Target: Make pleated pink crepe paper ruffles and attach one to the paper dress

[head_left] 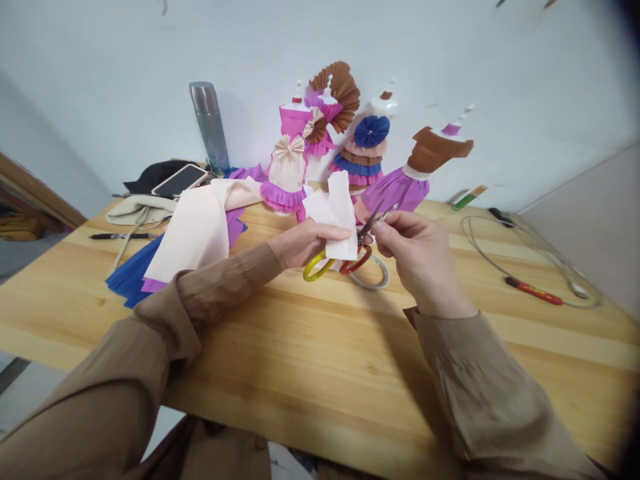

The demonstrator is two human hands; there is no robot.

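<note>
My left hand (305, 241) is closed on a folded strip of cream crepe paper (342, 220), the thumb lying across its front. My right hand (413, 250) has thumb and fingers pinched together right by the blades of the scissors (356, 261). What sits in that pinch is too small to make out. The scissors have one yellow and one red handle, partly covered by the paper, and their blades are parted. Under them a roll of tape (383, 277) rests on the wooden table (300, 347).
Behind stand several small dress forms in paper dresses, one with a brown bodice (434, 157). Cream paper sheets (193, 223), a phone (180, 180), a pen (123, 236) and a steel flask (210, 127) are at left. A cable (555, 260) and red-handled tool (534, 291) lie right.
</note>
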